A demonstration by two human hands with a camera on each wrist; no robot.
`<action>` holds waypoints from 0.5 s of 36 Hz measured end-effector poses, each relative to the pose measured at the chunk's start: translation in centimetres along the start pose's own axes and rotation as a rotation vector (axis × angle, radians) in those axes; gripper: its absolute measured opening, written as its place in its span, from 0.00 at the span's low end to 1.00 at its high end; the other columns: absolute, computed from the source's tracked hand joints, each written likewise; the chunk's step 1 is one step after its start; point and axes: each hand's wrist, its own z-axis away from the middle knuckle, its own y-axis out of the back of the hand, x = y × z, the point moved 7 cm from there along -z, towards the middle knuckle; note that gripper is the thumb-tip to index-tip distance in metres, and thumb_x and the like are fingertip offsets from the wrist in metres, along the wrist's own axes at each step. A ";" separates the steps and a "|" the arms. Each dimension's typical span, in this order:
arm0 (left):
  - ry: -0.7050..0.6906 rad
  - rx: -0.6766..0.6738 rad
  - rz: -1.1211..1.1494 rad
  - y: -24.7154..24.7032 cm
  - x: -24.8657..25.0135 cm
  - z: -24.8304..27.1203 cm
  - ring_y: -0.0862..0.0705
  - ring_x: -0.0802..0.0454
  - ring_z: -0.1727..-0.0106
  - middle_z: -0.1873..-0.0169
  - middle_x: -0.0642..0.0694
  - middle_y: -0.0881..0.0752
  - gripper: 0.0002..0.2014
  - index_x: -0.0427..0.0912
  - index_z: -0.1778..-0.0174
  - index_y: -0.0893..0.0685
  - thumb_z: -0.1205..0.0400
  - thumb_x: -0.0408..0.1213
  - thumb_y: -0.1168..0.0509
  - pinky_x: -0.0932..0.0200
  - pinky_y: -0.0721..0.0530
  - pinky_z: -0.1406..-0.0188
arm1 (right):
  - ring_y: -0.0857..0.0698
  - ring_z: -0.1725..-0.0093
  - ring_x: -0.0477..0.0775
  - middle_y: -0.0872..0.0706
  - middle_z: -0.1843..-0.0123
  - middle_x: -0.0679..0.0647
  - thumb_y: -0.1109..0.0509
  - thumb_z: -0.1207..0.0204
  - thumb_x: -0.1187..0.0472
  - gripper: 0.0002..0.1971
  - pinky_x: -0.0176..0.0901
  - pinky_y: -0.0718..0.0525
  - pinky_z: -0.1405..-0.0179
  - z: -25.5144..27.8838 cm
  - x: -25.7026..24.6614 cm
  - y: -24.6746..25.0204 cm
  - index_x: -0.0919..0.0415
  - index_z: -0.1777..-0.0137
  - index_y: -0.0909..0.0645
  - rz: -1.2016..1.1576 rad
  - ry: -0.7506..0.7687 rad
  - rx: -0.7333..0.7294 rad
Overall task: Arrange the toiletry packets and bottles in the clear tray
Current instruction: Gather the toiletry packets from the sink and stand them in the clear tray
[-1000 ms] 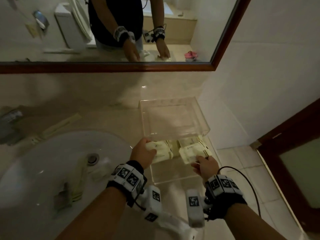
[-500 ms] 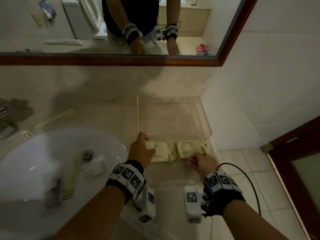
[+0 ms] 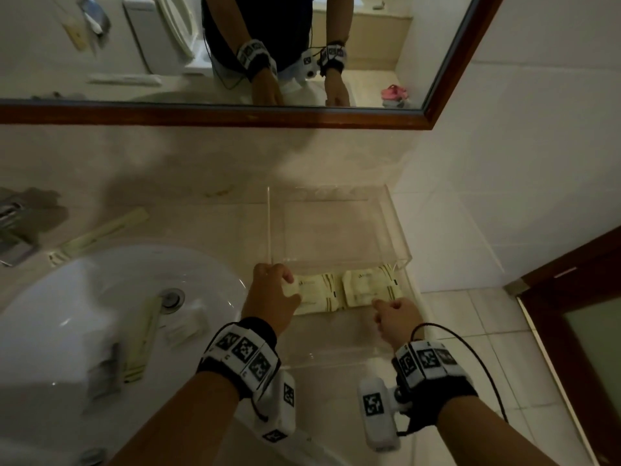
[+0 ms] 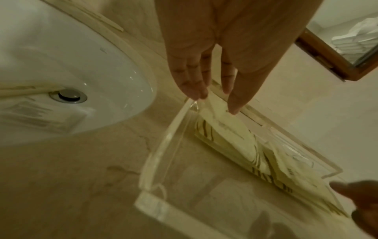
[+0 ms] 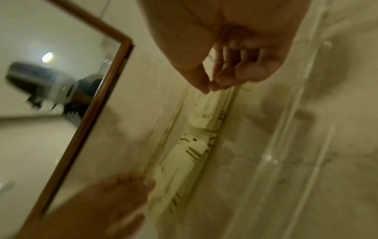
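A clear tray (image 3: 400, 230) stands on the counter to the right of the sink. Two cream toiletry packets lie side by side across its middle, partly under a clear upper panel. My left hand (image 3: 289, 285) pinches the left end of the left packet (image 3: 317, 294) between thumb and fingers; the left wrist view shows the same hand (image 4: 214, 100), packet (image 4: 231, 132) and tray rim (image 4: 155, 153). My right hand (image 3: 378, 303) is curled at the near edge of the right packet (image 3: 368, 285). The right wrist view has its thumb and forefinger (image 5: 209, 89) meeting on the packet's (image 5: 184, 163) end.
The white sink (image 3: 100, 297) holds a long cream packet (image 3: 144, 334), a small white box (image 3: 183, 327) and a dark item (image 3: 104, 375). Another long packet (image 3: 100, 233) lies on the counter behind it. The tap (image 3: 13, 227) is far left. The counter ends right of the tray.
The right packet has come down from a tilted hold to lie flat beside the left one. My right hand has slid back to its near edge. The left hand stays on its packet.
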 end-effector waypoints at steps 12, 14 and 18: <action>-0.110 -0.120 -0.391 -3.6 1.0 1.1 0.32 0.49 0.35 0.40 0.53 0.28 0.17 0.55 0.46 0.22 0.30 0.41 0.30 0.51 0.39 0.34 | 0.24 0.36 0.58 0.26 0.33 0.54 0.33 0.28 0.62 0.20 0.49 0.21 0.40 1.1 -4.1 -1.8 0.50 0.36 0.22 0.769 0.480 0.044; -0.114 -0.093 -0.408 -3.7 1.1 0.9 0.32 0.49 0.36 0.40 0.53 0.27 0.17 0.55 0.46 0.22 0.30 0.40 0.31 0.51 0.40 0.34 | 0.24 0.37 0.59 0.26 0.33 0.54 0.33 0.28 0.62 0.20 0.49 0.21 0.41 1.0 -4.2 -1.9 0.49 0.36 0.22 0.775 0.479 0.051; -0.118 -0.083 -0.445 -3.5 1.3 0.4 0.31 0.48 0.35 0.40 0.52 0.27 0.16 0.55 0.45 0.23 0.27 0.41 0.31 0.49 0.39 0.33 | 0.25 0.37 0.60 0.27 0.33 0.56 0.33 0.28 0.61 0.21 0.50 0.20 0.44 0.7 -4.5 -2.1 0.49 0.34 0.23 0.792 0.478 0.060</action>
